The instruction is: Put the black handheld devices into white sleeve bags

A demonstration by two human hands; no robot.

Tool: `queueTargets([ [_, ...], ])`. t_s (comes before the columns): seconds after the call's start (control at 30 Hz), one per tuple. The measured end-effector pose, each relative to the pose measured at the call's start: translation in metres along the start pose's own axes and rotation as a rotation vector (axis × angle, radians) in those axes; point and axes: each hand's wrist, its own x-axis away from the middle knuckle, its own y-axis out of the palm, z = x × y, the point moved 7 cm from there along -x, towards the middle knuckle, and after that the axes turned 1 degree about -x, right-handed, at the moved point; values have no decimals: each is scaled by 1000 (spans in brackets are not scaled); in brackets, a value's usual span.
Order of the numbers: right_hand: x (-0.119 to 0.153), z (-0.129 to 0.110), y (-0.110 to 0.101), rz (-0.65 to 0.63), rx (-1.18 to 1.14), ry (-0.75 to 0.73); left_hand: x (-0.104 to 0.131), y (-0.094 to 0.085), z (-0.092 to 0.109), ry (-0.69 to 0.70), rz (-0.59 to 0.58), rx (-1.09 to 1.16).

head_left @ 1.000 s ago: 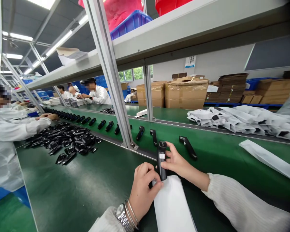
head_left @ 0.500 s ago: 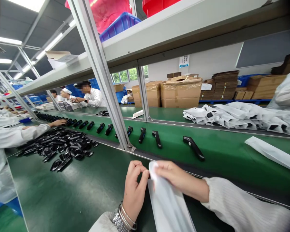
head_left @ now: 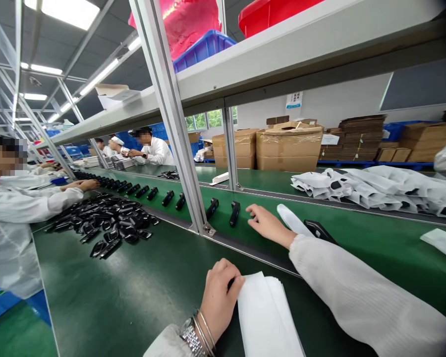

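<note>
My left hand (head_left: 223, 300) is closed, thumb and forefinger at the upper corner of a stack of white sleeves (head_left: 265, 315) lying on the green bench. My right hand (head_left: 268, 225) reaches over the green belt (head_left: 371, 238) with fingers apart and nothing in them. Just left of its fingertips is a black handheld device (head_left: 235, 213) with a small bluish screen. Beyond my right forearm, a filled white sleeve (head_left: 292, 219) lies on the belt beside another black device (head_left: 319, 231), both partly hidden by my arm.
A metal post (head_left: 178, 124) rises between bench and belt, under a long shelf (head_left: 282, 54). Black parts (head_left: 111, 218) are heaped on the left, where a co-worker's arm (head_left: 55, 201) reaches to the row of devices. White sleeves (head_left: 375, 191) pile up across the belt.
My right hand has left the sleeve it held and moved up over the belt, now open. A white sleeve now lies beyond my forearm. The view has turned slightly left.
</note>
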Motion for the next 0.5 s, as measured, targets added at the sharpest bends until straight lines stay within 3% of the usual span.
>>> queueTargets([
  [0.1, -21, -14, 39, -104, 3, 43, -1, 0, 3, 40, -7, -40],
  [0.2, -41, -10, 58, -129, -26, 140, -2, 1, 3, 65, -14, -55],
  [0.33, -45, 7, 58, -79, -195, 249, -2, -1, 4, 90, -20, -25],
  [0.5, 0, 2, 45, -48, -545, 268, 1, -5, 10, 95, 15, -5],
])
